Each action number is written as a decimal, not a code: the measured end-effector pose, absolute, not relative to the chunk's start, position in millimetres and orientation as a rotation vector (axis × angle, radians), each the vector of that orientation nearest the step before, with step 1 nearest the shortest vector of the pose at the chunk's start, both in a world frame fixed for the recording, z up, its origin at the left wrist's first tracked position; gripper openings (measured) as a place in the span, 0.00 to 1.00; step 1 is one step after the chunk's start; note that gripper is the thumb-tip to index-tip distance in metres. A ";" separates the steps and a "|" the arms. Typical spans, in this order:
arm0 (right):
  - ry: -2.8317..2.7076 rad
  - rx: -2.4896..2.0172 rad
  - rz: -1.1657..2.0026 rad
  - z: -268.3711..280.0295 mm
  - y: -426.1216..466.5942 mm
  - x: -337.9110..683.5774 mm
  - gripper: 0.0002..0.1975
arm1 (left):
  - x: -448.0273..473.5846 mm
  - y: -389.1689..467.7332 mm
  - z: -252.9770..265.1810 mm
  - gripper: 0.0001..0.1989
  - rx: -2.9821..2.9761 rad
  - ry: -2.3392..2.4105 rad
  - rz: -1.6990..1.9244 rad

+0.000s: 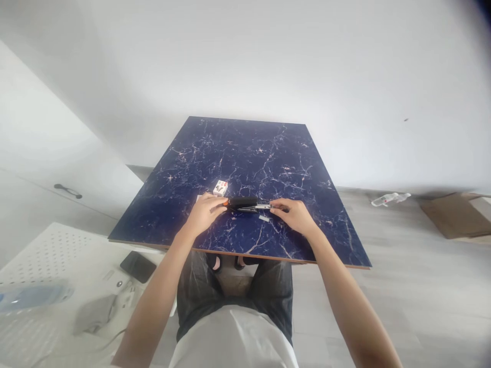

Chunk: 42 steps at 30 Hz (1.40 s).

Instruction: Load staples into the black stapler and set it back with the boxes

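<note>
A stapler (242, 201) with a black body, an orange end and a silver metal rail lies sideways close to the near side of the blue table. At its orange end on the left, the fingers of my left hand (205, 210) are pinched. My right hand (294, 213) pinches the tip of the silver rail at the other end. Beyond my left fingers stands a small white box (220, 187) with red and black print. Just below the rail lies a short pale grey strip (264, 218), which looks like a staple strip. A white piece is partly hidden behind my left hand.
The blue marble-patterned table (245, 153) stands against a white wall. At lower left, a white perforated surface holds a dark phone (138, 266), a clear bottle (34, 296) and a grey pouch (95, 313). Flat cardboard (456, 217) and a plastic bottle (390, 199) are on the floor at right.
</note>
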State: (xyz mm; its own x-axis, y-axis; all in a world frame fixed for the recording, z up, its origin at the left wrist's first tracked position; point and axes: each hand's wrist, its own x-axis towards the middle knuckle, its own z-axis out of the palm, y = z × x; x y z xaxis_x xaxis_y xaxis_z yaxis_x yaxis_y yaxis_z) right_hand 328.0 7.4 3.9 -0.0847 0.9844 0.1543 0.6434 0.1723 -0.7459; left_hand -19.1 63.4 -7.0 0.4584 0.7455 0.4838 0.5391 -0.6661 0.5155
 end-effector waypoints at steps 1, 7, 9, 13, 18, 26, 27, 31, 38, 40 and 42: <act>-1.796 -1.545 0.672 4.8 5.4 328.6 0.15 | -19.3 62.9 -6.9 0.14 2.429 1.118 1.007; -1.790 -1.758 0.389 11.8 -17.2 299.4 0.13 | -19.2 60.1 -5.2 0.15 2.449 1.173 1.001; -1.838 -1.779 0.341 12.6 -24.0 288.0 0.13 | -19.3 59.2 -4.2 0.15 2.434 1.189 1.012; -1.878 -1.726 0.341 11.0 -31.9 277.1 0.09 | -20.0 58.3 -3.8 0.15 2.414 1.215 1.039; -1.940 -1.576 0.308 5.6 -41.3 277.8 0.09 | -20.6 58.4 -5.4 0.14 2.435 1.192 1.051; -1.827 -1.565 0.461 8.4 -46.5 279.0 0.08 | -21.1 59.3 -6.6 0.14 2.451 1.190 1.033; -1.825 -1.563 0.461 9.1 -47.7 278.6 0.08 | -21.0 59.2 -6.5 0.14 2.451 1.191 1.031; -1.828 -1.562 0.435 9.7 -57.0 278.4 0.08 | -20.4 58.2 -5.6 0.14 2.454 1.187 1.013; -1.871 -1.593 0.532 11.8 -67.5 289.5 0.05 | -19.9 57.2 -2.5 0.14 2.451 1.190 0.992; -1.895 -1.620 0.571 12.9 -66.1 293.3 0.06 | -18.1 54.5 0.9 0.13 2.471 1.183 1.027; -1.945 -1.619 0.586 14.0 -63.0 295.6 0.09 | -15.3 50.4 4.4 0.13 2.484 1.199 1.099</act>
